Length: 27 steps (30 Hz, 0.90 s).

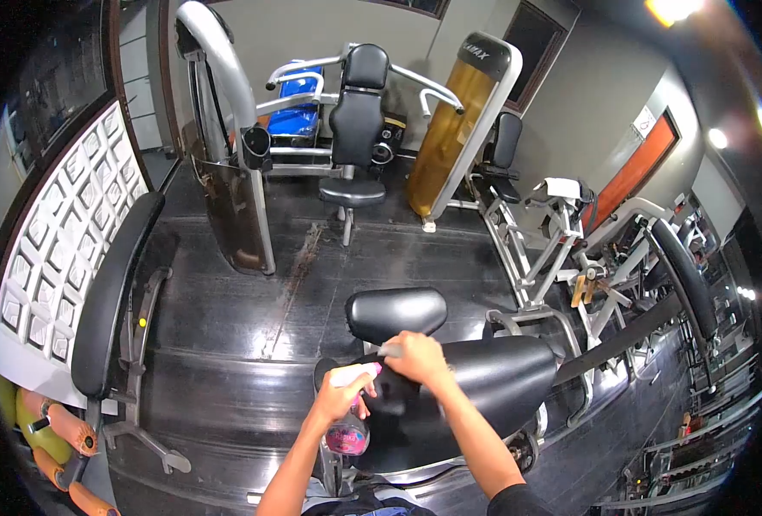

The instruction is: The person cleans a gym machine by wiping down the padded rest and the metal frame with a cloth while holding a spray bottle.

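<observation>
Our left hand (340,399) is wrapped round the neck of a spray bottle (347,439), held by the left end of the black bench (484,374); our right hand (420,357), near the nozzle (376,369), grasps something grey (390,350), perhaps a cloth. Were our left grip to loosen, the bottle could drop to the floor (209,396); a careless squeeze might wet our right hand, and stray drops could leave the bench slick
</observation>
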Each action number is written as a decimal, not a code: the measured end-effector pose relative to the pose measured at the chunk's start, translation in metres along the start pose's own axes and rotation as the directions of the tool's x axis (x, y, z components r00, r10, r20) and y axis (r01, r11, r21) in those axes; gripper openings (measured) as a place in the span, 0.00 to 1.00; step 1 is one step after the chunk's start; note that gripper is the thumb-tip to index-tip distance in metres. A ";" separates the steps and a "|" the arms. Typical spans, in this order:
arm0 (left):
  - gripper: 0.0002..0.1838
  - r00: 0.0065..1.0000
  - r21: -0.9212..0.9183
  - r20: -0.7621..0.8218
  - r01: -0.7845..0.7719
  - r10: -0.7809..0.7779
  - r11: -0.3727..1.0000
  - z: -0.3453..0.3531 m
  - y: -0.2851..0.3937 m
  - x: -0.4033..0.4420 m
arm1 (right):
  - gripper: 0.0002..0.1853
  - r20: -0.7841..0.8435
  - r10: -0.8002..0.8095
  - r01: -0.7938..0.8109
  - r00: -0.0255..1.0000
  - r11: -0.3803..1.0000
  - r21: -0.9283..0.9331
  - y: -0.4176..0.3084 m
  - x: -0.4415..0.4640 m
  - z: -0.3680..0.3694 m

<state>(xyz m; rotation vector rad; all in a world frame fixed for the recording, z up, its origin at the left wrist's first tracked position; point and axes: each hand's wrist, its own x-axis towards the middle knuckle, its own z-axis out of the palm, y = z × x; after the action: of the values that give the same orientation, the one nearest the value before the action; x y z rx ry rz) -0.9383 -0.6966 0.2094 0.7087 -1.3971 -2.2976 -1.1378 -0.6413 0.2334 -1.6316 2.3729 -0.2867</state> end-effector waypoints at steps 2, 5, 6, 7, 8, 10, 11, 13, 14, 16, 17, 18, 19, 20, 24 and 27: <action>0.15 1.000 -0.003 0.000 -0.012 0.012 1.000 -0.001 -0.004 0.000 | 0.16 0.023 -0.115 0.111 0.993 0.988 0.109 -0.009 -0.007 -0.003; 0.15 1.000 0.006 -0.007 -0.012 0.012 1.000 0.000 -0.001 0.000 | 0.19 0.136 0.043 -0.043 0.990 0.999 -0.004 0.000 -0.012 -0.024; 0.16 1.000 0.016 -0.015 -0.004 0.004 1.000 0.001 0.002 -0.002 | 0.20 0.184 0.127 -0.115 0.975 0.990 -0.078 0.007 -0.010 -0.033; 0.16 1.000 0.016 -0.026 0.004 -0.004 1.000 0.003 0.007 -0.003 | 0.21 0.148 0.159 -0.142 0.976 0.983 -0.119 0.024 -0.005 -0.032; 0.16 1.000 0.014 -0.026 0.002 -0.001 1.000 0.002 0.006 -0.003 | 0.21 0.159 0.230 -0.205 0.960 0.966 -0.158 0.040 -0.001 -0.033; 0.17 1.000 0.005 -0.012 0.014 -0.014 1.000 0.002 0.003 0.000 | 0.21 0.096 0.329 -0.312 0.939 0.937 -0.157 0.055 0.004 -0.032; 0.17 1.000 0.003 -0.002 0.013 -0.013 1.000 0.002 0.002 0.001 | 0.21 0.073 0.288 -0.271 0.955 0.946 -0.179 0.059 0.003 -0.026; 0.16 1.000 -0.037 -0.002 0.031 -0.031 0.999 0.001 0.001 0.000 | 0.16 -0.031 0.164 -0.166 0.986 0.965 -0.202 0.042 -0.003 -0.017; 0.16 0.999 -0.038 0.002 0.033 -0.032 0.999 0.000 -0.002 0.002 | 0.16 0.012 0.111 -0.109 0.994 0.986 -0.127 0.030 -0.009 -0.016; 0.16 0.999 -0.046 0.002 0.038 -0.038 0.998 -0.003 -0.007 0.004 | 0.16 -0.034 0.014 -0.014 0.999 1.000 -0.004 0.012 -0.024 -0.011; 0.16 0.999 -0.047 0.006 0.039 -0.038 0.998 -0.003 -0.005 0.004 | 0.16 -0.036 0.017 -0.018 0.999 1.000 -0.006 0.011 -0.028 -0.016; 0.16 0.999 -0.032 0.007 0.032 -0.032 0.999 -0.001 -0.002 0.002 | 0.16 -0.003 0.064 -0.064 0.998 0.998 -0.004 0.012 -0.032 -0.021; 0.16 1.000 -0.017 0.007 0.023 -0.023 1.000 0.000 0.001 0.002 | 0.17 0.030 0.109 -0.109 0.994 0.994 -0.004 0.014 -0.036 -0.027; 0.16 1.000 -0.016 0.011 0.021 -0.020 1.000 0.000 0.002 0.003 | 0.18 0.055 0.174 -0.172 0.983 0.984 -0.036 0.020 -0.037 -0.036; 0.16 1.000 0.003 0.006 0.016 -0.016 1.000 -0.001 0.001 0.002 | 0.20 -0.002 0.360 -0.355 0.933 0.921 -0.163 0.057 -0.025 -0.042; 0.15 1.000 -0.025 0.014 0.011 -0.011 1.000 -0.001 0.001 0.004 | 0.19 -0.045 0.245 -0.249 0.969 0.955 -0.159 0.035 -0.031 -0.036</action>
<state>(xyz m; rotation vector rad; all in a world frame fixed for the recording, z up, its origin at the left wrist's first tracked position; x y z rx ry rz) -0.9410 -0.6996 0.2092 0.6963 -1.3715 -2.3285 -1.1691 -0.5994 0.2600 -1.3791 2.6467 -0.0656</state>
